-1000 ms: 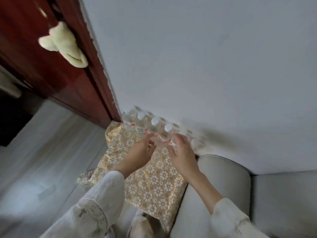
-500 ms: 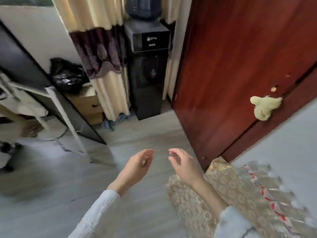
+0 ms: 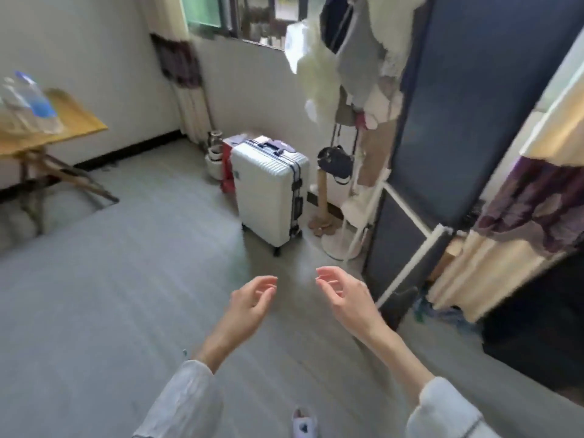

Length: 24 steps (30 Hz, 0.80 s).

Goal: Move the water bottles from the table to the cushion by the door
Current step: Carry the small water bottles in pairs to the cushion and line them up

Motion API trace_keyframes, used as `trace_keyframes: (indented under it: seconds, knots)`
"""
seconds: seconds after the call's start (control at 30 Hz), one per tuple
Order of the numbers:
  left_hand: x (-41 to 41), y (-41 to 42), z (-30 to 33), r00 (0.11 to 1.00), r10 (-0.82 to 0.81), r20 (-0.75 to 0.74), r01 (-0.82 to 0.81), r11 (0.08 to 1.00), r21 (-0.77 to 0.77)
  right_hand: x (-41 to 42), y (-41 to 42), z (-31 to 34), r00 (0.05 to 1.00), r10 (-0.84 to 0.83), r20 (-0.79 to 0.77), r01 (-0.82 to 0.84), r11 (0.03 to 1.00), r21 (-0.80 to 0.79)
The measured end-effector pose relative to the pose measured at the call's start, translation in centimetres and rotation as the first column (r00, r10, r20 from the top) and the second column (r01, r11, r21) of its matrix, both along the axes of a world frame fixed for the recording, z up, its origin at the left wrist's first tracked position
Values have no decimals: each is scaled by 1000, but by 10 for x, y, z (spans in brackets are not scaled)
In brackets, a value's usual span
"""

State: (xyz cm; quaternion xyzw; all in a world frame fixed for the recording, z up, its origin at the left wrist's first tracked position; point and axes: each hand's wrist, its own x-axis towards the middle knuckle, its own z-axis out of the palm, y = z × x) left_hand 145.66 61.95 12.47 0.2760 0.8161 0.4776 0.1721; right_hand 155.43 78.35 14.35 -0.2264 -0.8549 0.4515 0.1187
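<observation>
Blurred clear water bottles with blue caps and labels (image 3: 30, 102) stand on a wooden folding table (image 3: 79, 120) at the far left. My left hand (image 3: 251, 306) and my right hand (image 3: 343, 298) hover empty over the grey floor in the middle of the view, palms turned toward each other, fingers loosely curved. Both are far from the table. The cushion and the door are out of view.
A white suitcase (image 3: 270, 191) stands ahead beside a red box (image 3: 228, 165). To its right is a coat rack (image 3: 350, 90) hung with clothes, then a dark panel with a white frame (image 3: 442, 153) and curtains (image 3: 518, 222). Open grey floor (image 3: 126, 279) stretches left toward the table.
The pack of bottles was let go on the gold cushion by the door. My view has swung left across the room to the table; both hands came away empty.
</observation>
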Motion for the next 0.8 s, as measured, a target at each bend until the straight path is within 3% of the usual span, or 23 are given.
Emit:
trace_keyframes:
  seconds: [0.27, 0.6, 0.8]
  knots:
    - [-185, -87, 13, 914, 404, -19, -405, 914, -24, -246, -56, 9, 927, 363, -92, -365, 931, -13]
    - [-350, -175, 22, 733, 680, 13, -680, 733, -21, -493, -135, 21, 783, 612, -115, -620, 783, -49]
    - [-469, -237, 7, 669, 743, 8, -743, 669, -14, -626, -207, 9, 694, 711, -112, -719, 693, -50]
